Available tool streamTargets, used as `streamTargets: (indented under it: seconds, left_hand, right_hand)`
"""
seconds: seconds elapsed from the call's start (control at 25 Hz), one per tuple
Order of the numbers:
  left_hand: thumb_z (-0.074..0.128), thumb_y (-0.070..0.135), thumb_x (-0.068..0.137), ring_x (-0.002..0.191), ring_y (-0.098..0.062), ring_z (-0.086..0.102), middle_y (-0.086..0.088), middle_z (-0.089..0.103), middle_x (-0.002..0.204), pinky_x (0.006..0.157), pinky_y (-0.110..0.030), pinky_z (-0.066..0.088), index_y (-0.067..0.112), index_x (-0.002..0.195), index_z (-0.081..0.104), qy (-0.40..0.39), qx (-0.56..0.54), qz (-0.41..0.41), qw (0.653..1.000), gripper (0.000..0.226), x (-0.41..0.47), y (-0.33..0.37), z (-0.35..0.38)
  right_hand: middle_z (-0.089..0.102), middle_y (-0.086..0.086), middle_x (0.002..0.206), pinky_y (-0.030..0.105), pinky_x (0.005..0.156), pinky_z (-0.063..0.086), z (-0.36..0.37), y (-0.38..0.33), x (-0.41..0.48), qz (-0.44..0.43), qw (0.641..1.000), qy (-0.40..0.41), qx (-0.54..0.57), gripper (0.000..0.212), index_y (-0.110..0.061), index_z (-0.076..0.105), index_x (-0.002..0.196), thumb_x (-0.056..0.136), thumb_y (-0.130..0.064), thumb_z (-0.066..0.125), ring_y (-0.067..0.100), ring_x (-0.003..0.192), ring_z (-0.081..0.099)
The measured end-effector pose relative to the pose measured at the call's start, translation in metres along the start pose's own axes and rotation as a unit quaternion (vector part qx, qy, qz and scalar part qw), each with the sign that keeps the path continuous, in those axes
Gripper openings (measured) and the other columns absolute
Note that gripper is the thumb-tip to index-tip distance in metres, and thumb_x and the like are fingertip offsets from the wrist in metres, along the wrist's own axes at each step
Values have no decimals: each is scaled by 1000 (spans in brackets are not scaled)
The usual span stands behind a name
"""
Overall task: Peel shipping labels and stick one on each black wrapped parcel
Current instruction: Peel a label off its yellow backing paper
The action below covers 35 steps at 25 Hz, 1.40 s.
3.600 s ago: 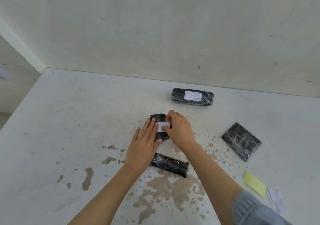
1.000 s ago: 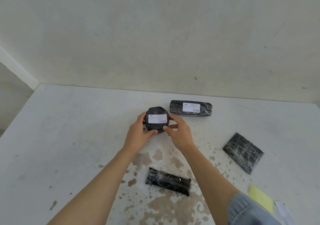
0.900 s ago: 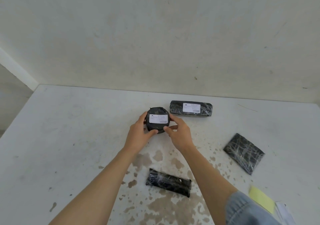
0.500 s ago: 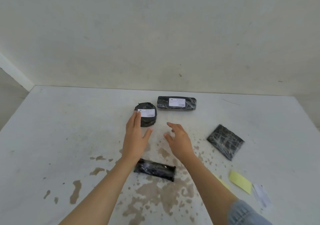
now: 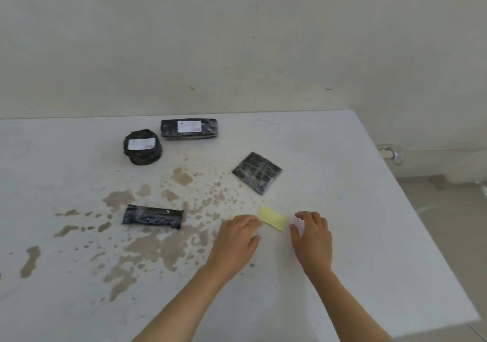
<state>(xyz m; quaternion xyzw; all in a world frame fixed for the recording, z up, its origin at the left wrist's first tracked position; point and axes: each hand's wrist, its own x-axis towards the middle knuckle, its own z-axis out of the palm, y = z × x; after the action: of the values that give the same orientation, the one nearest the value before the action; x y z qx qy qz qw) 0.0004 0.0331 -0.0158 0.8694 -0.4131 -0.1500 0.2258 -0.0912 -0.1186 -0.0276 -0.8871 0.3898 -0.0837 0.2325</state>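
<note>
On the white, brown-stained table (image 5: 355, 209), four black wrapped parcels lie apart. Toward 11 o'clock of the brown stains sits a round black film-wrapped parcel (image 5: 142, 147) with a white label on its top. Just beside it, at its 2 o'clock, lies a long black film-wrapped parcel (image 5: 189, 128) that also bears a white label. A flat square black parcel (image 5: 257, 172) lies bare at 1 o'clock from the hands. A second long black parcel (image 5: 152, 216), also bare, lies at 9 o'clock from the left hand.

The left hand (image 5: 237, 238) lies palm down with fingers nearly straight, fingertips touching the near edge of a pale yellow backing slip (image 5: 271, 218). At 3 o'clock from that slip, the right hand (image 5: 312, 236) arches over a white label sheet (image 5: 299, 227), thumb and curved fingers either side of it. Whether it has hold of the sheet cannot be told.
</note>
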Motion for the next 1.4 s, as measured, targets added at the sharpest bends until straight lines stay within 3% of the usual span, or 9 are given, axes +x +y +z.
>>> streamTargets:
  seconds: [0.12,0.2,0.32,0.4,0.56,0.72,0.88,1.2,1.4]
  left_hand:
    - [31,33,100,146,-12,4,8,5,158,117,-38,6,23,148,14,-72,71,16,995,52,3,16,30]
    - [26,38,100,146,-14,3,8,1,158,118,-48,8,22,149,11,-89,114,2,989,53,6,16,45]
    - [28,42,91,129,-19,49,2,48,142,97,-53,45,19,130,53,-62,167,-31,983,52,5,16,47]
    - [30,41,87,115,-19,61,-1,62,128,88,-48,50,17,116,64,-34,163,-60,984,51,5,12,43]
    - [41,31,91,113,-20,60,-2,60,126,92,-42,47,14,116,59,66,92,-55,992,35,10,15,40]
    - [43,26,97,118,-17,41,4,45,130,91,-29,36,18,132,46,54,26,-53,997,36,26,41,48]
    - [47,18,95,111,-18,40,-1,44,123,90,-28,42,16,130,51,60,-60,-104,991,35,42,51,61]
    - [61,1,84,85,-14,59,0,62,90,67,-13,43,15,89,61,111,-292,-243,919,15,50,63,59]
    - [71,5,78,72,-4,59,6,63,78,62,-3,45,13,87,65,146,-359,-264,883,13,47,56,32]
  right_hand:
    - [55,8,121,38,87,43,-5,23,-7,9,999,-40,-23,42,-12,57,122,84,-29,65,29,115,47]
    - [53,8,122,38,88,44,-5,29,-7,-15,997,-58,-38,48,-13,55,125,83,-32,66,28,116,45]
    - [50,6,123,35,91,43,-4,28,-4,-33,996,-78,-31,42,-13,54,126,86,-26,61,25,116,43]
    - [50,6,122,35,91,43,-1,24,-2,-41,996,-84,-10,39,-13,54,125,86,-18,59,24,116,42]
    - [49,5,121,26,90,42,-1,23,3,-52,994,-97,22,38,-11,53,124,86,-11,57,21,115,41]
    - [48,2,120,15,84,34,-3,28,6,-56,990,-114,63,39,-12,53,124,86,-12,62,18,114,42]
    - [50,2,118,14,84,33,-1,33,5,-53,988,-114,86,39,-12,55,122,85,-12,64,17,112,44]
    - [50,1,113,17,81,35,2,38,5,-57,986,-101,118,35,-13,58,116,82,-14,68,17,108,45]
    - [47,-12,109,4,77,33,-7,24,7,-92,978,-50,180,37,-17,57,116,81,-15,69,6,102,37]
